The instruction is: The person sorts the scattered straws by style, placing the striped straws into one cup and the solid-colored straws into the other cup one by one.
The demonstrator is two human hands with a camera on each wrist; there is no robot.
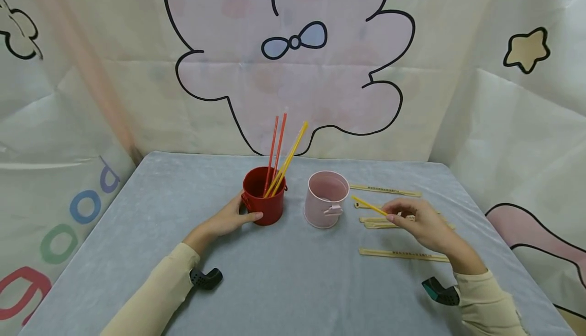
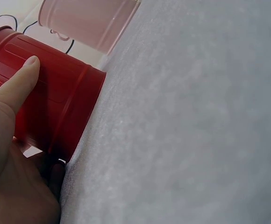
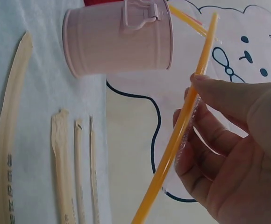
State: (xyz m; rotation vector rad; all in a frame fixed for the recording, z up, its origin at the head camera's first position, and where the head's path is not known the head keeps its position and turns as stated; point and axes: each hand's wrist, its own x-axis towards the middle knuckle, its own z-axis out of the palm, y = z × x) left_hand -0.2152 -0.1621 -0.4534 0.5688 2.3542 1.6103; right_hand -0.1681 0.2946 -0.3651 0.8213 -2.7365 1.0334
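Note:
My left hand point(image 1: 227, 219) grips the red bucket point(image 1: 271, 210) low on its left side, the thumb lying across its front. Red straws point(image 1: 281, 142) and yellow straws point(image 1: 293, 148) lean upright inside this bucket. A pink bucket point(image 1: 318, 211) with a small handle stands just to its right, apart from it. Over the right part of the table, my right hand point(image 1: 423, 224) pinches a yellow straw point(image 3: 166, 154) between thumb and fingers. Clear wrapping shows along this straw in the right wrist view. Its tip points toward the pink bucket.
Several pairs of wrapped chopsticks lie to the right of the pink bucket, among them a far one point(image 1: 386, 190) and a near one point(image 1: 403, 255). A blue-grey cloth point(image 1: 293, 285) covers the table. A printed curtain point(image 1: 435, 71) hangs close behind it.

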